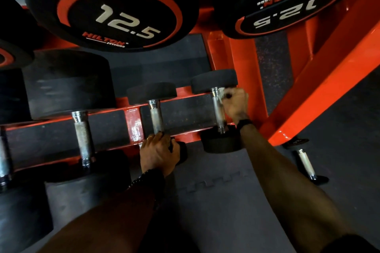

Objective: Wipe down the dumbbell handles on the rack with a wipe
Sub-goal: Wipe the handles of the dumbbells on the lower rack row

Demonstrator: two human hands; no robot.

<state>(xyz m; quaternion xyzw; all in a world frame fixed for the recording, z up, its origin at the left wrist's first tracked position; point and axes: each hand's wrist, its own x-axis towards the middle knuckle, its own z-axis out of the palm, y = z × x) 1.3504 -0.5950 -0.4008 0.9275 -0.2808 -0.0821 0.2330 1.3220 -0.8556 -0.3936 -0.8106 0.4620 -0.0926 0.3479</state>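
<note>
My right hand (235,103) grips the white wipe (221,93) against the far end of the handle (217,109) of the last small dumbbell, at the right end of the red rack (134,122). My left hand (158,153) curls over the near head of the next dumbbell (156,116).

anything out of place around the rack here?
Yes: one small dumbbell lies on the floor mat right of the rack's orange leg, off the shelf where the others sit. Also, the right-hand 12.5 dumbbell on the upper tier has its label upside down compared with its neighbour.
</note>
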